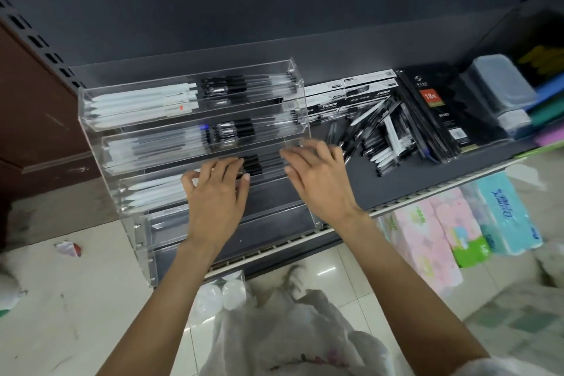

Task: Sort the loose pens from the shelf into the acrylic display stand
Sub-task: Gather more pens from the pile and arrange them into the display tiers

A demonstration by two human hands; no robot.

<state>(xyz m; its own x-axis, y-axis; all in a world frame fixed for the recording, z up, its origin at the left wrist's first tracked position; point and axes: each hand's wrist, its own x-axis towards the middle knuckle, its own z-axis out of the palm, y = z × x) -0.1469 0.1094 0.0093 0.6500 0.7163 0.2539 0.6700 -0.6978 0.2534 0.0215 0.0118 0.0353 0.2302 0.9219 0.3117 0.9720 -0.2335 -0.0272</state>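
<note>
A clear acrylic display stand (91, 119) with stepped tiers stands on the dark shelf (427, 180) at the left. Its upper tiers hold white pens (143, 101) and black pens (232, 87). My left hand (215, 195) reaches into the third tier, fingers bent over a bunch of black pens (254, 163) lying there. My right hand (320, 177) hovers with spread, relaxed fingers over the right end of the same tier, slightly blurred. A heap of loose black and white pens (375, 137) lies on the shelf to the right of the stand.
Flat pen boxes (351, 91) lie behind the loose heap. A black 18K notebook pack (436, 107) and a clear plastic box (500, 82) stand further right. Tissue packs (451, 238) sit below the shelf. A white plastic bag (290, 330) is near my body.
</note>
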